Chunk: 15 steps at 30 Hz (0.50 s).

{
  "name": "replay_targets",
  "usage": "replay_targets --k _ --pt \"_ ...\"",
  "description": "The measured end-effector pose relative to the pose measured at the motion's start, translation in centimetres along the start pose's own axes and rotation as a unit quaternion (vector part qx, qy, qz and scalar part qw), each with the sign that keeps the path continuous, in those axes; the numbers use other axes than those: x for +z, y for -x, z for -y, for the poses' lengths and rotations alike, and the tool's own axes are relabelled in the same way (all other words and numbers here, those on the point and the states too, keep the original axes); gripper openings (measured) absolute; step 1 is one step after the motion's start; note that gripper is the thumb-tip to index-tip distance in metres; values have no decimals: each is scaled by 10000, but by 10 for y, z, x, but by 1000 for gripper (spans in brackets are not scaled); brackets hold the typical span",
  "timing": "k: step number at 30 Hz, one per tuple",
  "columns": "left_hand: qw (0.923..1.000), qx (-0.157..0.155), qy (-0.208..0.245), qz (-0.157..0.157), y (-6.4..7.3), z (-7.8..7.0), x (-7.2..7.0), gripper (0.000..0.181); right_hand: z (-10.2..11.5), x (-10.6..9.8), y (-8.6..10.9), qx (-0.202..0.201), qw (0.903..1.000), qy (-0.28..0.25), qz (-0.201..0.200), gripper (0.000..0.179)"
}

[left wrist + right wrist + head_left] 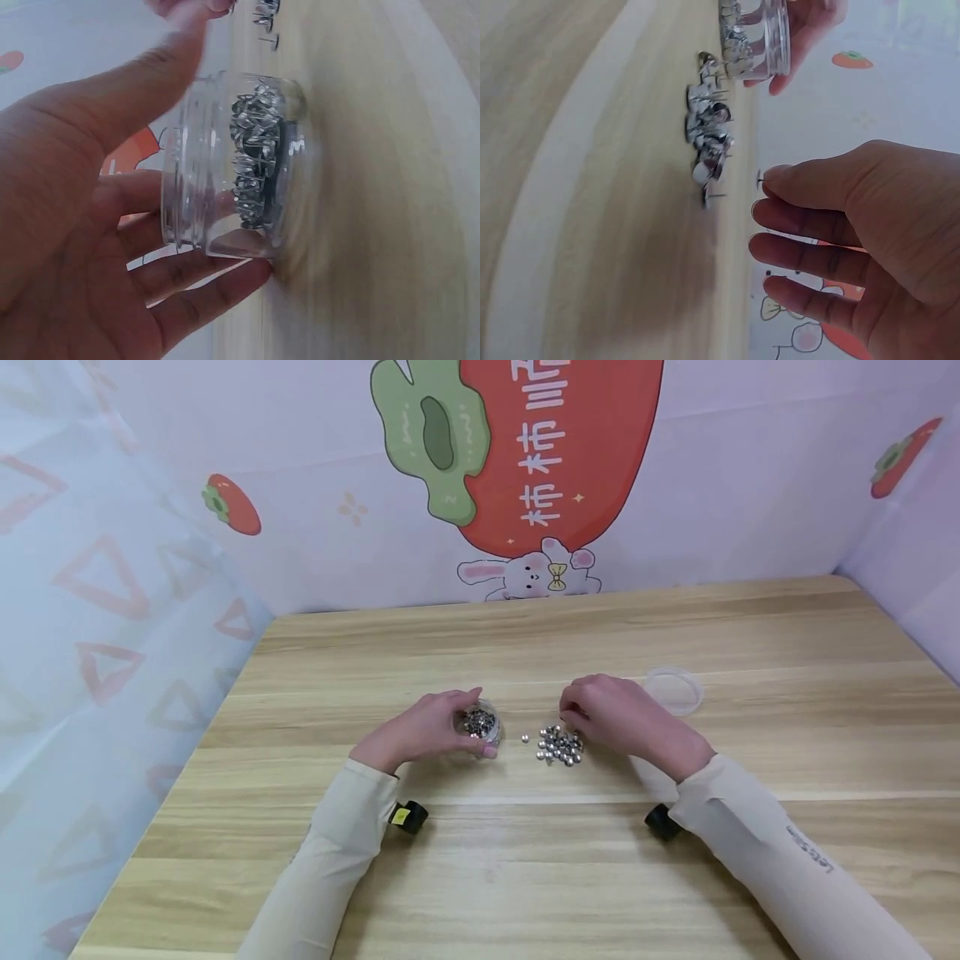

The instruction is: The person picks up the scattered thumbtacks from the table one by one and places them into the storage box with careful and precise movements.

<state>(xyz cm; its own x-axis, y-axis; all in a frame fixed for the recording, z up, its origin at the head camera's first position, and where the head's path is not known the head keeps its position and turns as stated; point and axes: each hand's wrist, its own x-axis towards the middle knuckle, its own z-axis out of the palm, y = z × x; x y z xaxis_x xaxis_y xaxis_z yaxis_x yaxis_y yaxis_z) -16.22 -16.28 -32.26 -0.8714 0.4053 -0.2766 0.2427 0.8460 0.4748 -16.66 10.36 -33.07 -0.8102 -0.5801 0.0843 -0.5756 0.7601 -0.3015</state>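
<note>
My left hand (pixel 427 725) curls its thumb and fingers round a clear plastic jar (pixel 196 161) standing on the table. Silver thumbtacks (pixel 255 154) fill the jar's lower part, and its mouth is uncovered. Right of the jar lies a small heap of loose thumbtacks (pixel 561 745), with a single thumbtack (pixel 525 738) apart from it, nearer the jar. My right hand (pixel 617 717) is just beyond the heap's right side. In the right wrist view, a thumbtack (pixel 760 178) shows at the thumb tip, pinched there; the index finger is mostly hidden behind the thumb.
A clear round lid (pixel 674 691) lies on the wooden table (pixel 480 868) behind my right hand. Printed cloth (pixel 315 535) walls the table's back and sides. A dark wrist camera (pixel 408 817) sits below the left wrist, another (pixel 663 822) below the right.
</note>
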Motion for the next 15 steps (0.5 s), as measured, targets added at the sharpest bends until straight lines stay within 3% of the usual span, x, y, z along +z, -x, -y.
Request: replay_targets --k 4,9,15 --pt "10000 -52 37 -59 -2 1 1 96 16 -2 -9 -112 9999 -57 -55 7" --pt "9996 -112 106 -224 -4 3 2 89 41 0 -26 -572 9980 -117 -240 11" --pt "9991 -8 322 -265 -3 2 4 67 64 7 -42 -961 9942 -102 -470 12"
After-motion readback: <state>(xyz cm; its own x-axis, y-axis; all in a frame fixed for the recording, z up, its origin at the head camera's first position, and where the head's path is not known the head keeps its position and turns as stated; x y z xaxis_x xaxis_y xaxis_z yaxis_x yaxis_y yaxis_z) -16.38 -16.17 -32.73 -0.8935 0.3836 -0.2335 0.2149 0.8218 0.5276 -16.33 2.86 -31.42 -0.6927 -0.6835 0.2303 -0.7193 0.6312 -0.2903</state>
